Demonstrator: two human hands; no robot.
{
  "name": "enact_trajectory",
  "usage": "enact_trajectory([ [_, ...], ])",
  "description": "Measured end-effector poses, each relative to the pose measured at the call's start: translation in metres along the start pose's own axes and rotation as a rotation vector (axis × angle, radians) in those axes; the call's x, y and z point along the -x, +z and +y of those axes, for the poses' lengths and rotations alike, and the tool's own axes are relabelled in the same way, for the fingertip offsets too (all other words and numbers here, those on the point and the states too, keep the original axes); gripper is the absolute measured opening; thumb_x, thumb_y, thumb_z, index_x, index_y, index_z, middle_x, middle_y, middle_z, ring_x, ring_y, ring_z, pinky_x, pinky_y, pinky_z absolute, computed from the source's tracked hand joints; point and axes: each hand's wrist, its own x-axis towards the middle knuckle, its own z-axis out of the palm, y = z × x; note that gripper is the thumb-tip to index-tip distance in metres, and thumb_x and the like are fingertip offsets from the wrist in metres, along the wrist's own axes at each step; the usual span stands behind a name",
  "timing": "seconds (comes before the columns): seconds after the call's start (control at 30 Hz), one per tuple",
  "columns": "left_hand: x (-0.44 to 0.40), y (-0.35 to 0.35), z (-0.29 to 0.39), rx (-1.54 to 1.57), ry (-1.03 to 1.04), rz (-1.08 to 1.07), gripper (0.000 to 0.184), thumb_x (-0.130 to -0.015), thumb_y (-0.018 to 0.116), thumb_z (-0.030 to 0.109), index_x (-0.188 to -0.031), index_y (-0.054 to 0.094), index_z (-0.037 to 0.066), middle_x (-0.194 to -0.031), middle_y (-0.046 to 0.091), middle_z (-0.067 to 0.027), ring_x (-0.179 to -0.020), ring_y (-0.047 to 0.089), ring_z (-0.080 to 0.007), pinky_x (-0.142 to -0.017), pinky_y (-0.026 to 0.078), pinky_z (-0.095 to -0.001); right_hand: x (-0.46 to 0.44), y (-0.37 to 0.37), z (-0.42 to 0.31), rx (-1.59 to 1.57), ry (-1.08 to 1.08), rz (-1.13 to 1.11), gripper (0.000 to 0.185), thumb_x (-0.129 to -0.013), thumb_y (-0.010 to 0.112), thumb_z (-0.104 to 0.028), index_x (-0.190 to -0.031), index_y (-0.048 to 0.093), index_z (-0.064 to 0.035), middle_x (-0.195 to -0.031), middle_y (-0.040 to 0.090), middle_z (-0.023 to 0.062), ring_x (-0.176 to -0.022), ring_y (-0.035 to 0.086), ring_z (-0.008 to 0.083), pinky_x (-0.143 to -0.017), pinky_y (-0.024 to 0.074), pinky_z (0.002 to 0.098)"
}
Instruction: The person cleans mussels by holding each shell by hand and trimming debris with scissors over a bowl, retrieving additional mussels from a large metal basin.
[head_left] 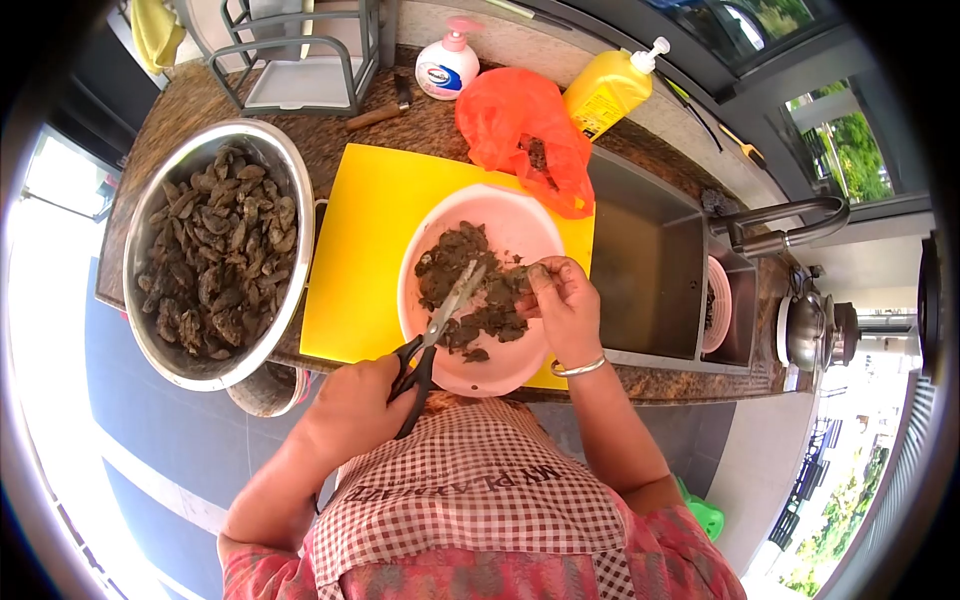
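My left hand [352,408] is wrapped round the black handles of a pair of scissors [443,310]. The blades point up and away over a pink bowl [428,215], slightly parted. Over the bowl's right side, my right hand [566,302] pinches a small dark, muddy-looking piece [524,287] between thumb and fingers. Dark brown soft clumps [455,262] lie in the bowl, near the blades; their exact kind is unclear. Beneath the bowl is a yellow cutting board [350,250].
A big metal basin [290,150] of dark, shell-like pieces [225,240] stands left. Behind are a red plastic bag [510,105], a pink-topped pump bottle [446,68], a yellow bottle [608,92], a knife [378,117] and a rack [300,80]. A sink [645,260] with faucet [790,228] lies right.
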Motion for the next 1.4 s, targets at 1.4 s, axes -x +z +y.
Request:
enact_trajectory([
  [1.4, -0.002, 0.009, -0.008, 0.489, 0.011, -0.321, 0.043, -0.096, 0.058, 0.036, -0.112, 0.063, -0.003, -0.087, 0.068, -0.0143, -0.078, 0.066, -0.0219, -0.07, 0.052, -0.035, 0.028, 0.019, -0.007, -0.506, 0.498, -0.236, 0.024, -0.101, 0.054, -0.019, -0.117, 0.057, -0.0018, -0.101, 0.067, 0.0114, -0.082, 0.067, 0.0185, -0.071, 0.06, 0.0324],
])
